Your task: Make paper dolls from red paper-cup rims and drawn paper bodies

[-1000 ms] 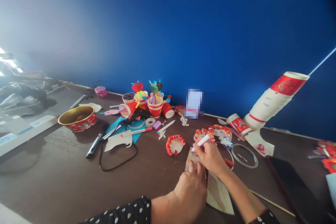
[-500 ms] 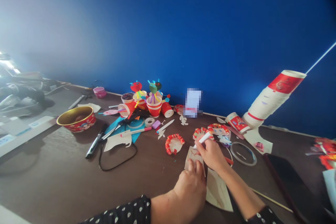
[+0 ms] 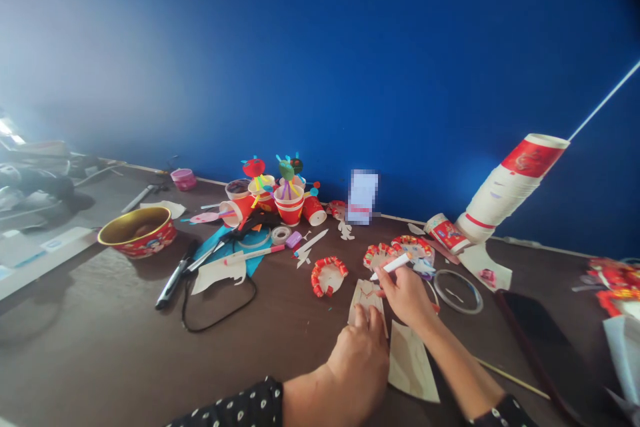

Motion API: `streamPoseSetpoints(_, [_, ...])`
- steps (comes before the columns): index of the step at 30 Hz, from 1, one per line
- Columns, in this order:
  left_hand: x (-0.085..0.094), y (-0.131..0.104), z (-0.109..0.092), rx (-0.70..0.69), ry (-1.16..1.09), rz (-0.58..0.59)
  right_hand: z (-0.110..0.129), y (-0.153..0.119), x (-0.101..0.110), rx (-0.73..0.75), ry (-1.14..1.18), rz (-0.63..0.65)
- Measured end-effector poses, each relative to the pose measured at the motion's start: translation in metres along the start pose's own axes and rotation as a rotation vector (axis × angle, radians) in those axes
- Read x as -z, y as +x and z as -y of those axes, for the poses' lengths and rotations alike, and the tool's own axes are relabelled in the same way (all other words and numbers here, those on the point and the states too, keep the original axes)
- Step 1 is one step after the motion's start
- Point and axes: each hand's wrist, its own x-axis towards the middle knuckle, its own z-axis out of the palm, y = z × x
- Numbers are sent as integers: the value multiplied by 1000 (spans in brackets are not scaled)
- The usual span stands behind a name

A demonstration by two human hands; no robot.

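Observation:
A pale piece of paper or card (image 3: 367, 292) with brown drawn lines lies on the dark table. My left hand (image 3: 361, 355) presses it down, fingers laid on its lower part and slightly apart; the thumb is hidden. Between the fingers of my right hand (image 3: 411, 299) is a white marker (image 3: 395, 265) with an orange end. The marker's tip is above the card's upper edge; I cannot tell that it touches. Right beside the card is a curved cream paper cutout (image 3: 413, 363), partly under my right forearm. A red-rimmed curved craft piece (image 3: 329, 276) sits to the upper left.
Red paper cups (image 3: 289, 205) with figures stand at the back. A gold-lined bowl (image 3: 137, 232), a black marker (image 3: 175, 278) and scissors (image 3: 210, 255) are on the left. On the right are a leaning cup stack (image 3: 510, 190), a tape ring (image 3: 459, 291) and a phone (image 3: 545, 347).
The white marker has tilted flatter and its tip has moved off the drawn lines towards the card's top edge. My left hand stays on the card. The whole view has shifted slightly.

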Motion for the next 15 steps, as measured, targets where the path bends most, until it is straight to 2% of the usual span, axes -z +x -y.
streamPoseSetpoints(7, [1, -1, -1, -7, 8, 12, -6, -8, 2, -40, 8, -21])
streamPoseSetpoints(15, [4, 0, 2, -15, -25, 69, -8, -8, -1, 31, -87, -30])
